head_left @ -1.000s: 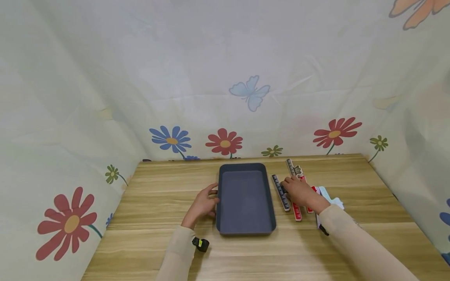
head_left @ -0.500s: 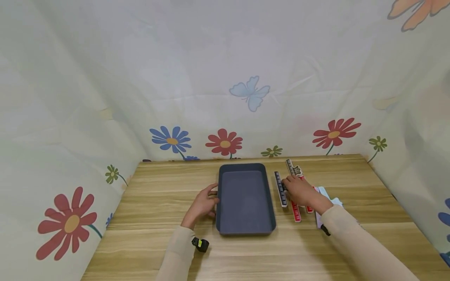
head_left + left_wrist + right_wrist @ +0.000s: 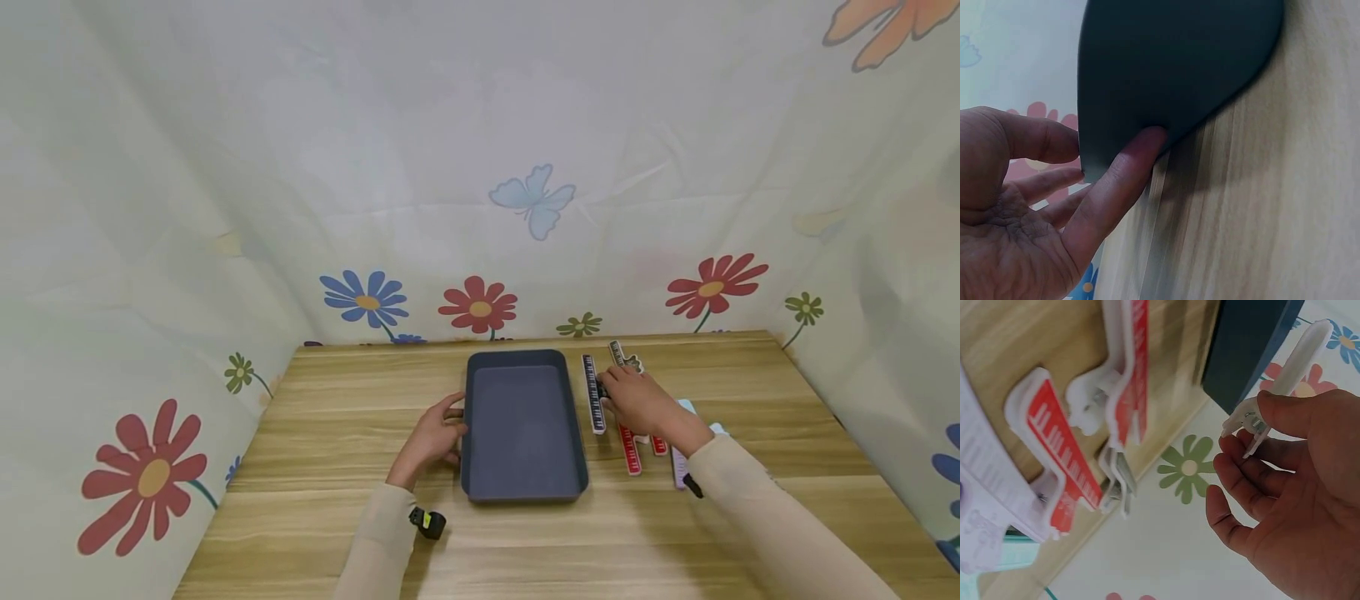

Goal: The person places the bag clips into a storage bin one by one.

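Over the wood-grain tabletop (image 3: 360, 375), in the head view, the right hand (image 3: 642, 404) has a black piano-key clip (image 3: 594, 396) pinched at its side, just right of the dark rectangular tray (image 3: 525, 433). Across from it, the left hand (image 3: 432, 433) touches the tray's left wall, fingers spread. Close around the right hand lie two red piano-key clips, the longer one (image 3: 630, 450) and the shorter one (image 3: 659, 446), with a lilac clip (image 3: 680, 468) partly under the forearm. Behind it all hangs pale cloth (image 3: 420, 133), printed with a blue butterfly (image 3: 533, 200) and bright flowers, red (image 3: 478, 305) and blue (image 3: 366, 300) among them.

To the left wrist view: a fingertip (image 3: 1154, 136) presses the tray's outer wall, the other fingers apart near its edge. Steadying, by the look of it!

And the right wrist view: thumb (image 3: 1272, 403) and fingertips pinch the clip, seen edge-on, its metal spring (image 3: 1250, 419) showing, the lower fingers loosely bent. It looks raised off the wood, so this reads as the lift; any onward move calls for a firm pinch and care around the neighbouring clips and the tray's wall.
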Motion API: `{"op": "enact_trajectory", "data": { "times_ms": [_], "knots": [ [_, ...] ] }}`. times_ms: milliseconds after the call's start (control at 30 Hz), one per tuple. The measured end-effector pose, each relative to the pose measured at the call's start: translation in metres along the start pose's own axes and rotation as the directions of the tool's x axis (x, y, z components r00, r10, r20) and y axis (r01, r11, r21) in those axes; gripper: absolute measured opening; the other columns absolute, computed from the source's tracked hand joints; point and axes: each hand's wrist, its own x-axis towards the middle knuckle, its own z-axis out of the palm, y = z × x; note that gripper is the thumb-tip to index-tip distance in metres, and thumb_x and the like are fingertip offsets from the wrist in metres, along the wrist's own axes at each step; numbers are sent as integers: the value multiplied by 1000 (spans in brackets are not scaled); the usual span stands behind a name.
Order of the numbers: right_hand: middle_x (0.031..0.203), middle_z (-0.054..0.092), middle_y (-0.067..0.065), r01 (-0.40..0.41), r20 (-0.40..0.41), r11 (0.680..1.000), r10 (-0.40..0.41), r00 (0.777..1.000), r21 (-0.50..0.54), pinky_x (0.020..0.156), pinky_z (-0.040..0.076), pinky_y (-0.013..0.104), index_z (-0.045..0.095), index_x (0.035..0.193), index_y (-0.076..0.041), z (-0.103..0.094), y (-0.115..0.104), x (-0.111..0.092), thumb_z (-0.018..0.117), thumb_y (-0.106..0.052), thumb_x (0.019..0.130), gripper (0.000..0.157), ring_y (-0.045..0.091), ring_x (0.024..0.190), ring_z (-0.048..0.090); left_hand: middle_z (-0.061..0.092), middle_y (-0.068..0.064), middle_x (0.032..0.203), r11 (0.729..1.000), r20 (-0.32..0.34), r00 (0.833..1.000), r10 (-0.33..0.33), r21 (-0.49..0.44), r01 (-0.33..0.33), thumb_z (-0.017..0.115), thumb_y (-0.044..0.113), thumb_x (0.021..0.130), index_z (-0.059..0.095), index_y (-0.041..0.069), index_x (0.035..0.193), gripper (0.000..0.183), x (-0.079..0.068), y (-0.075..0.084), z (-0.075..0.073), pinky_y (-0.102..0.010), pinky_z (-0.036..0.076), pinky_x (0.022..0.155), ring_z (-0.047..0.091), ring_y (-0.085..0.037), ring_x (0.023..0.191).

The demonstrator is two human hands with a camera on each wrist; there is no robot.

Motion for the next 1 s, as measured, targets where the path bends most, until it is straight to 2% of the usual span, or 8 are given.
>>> {"op": "enact_trajectory", "data": {
  "times_ms": [133,433,633,800,1000],
  "knots": [
    [124,58,19,-2,-17,1000,2,1000,10,96,48,62,55,130,0,-7,-4,0,59,-22,98,40,40,120,54,52,-25,141,1000,1,1000,1,-2,-1,54,0,89,37,16,152,67,1,0,1,-41,58,48,66,-30,99],
    [129,58,18,17,-18,1000,-17,1000,21,101,47,58,54,134,1,-19,-21,14,59,-25,98,44,38,125,51,51,-25,141,1000,3,1000,-8,2,8,55,1,89,38,16,152,67,0,0,-1,-41,59,49,64,-33,108],
    [131,58,17,26,-14,999,-26,1000,26,102,47,56,54,135,-1,-24,-32,22,58,-28,99,45,35,125,51,51,-28,140,1000,10,1000,10,-2,-10,55,0,88,37,13,152,67,-2,0,0,-41,59,50,65,-34,103],
    [131,57,17,38,-8,999,-38,999,20,104,45,55,53,136,-1,-27,-39,27,56,-28,100,45,36,126,51,51,-27,141,1000,4,1000,-3,6,3,55,0,90,38,15,152,66,-2,-2,1,-41,59,50,65,-31,101],
    [131,56,17,33,0,999,-33,999,9,105,45,54,52,138,-2,-35,-49,38,55,-30,100,47,35,127,51,52,-27,139,1000,0,1000,13,7,-13,55,-1,89,38,14,151,66,-1,0,0,-42,59,49,66,-32,101]
  ]
}}
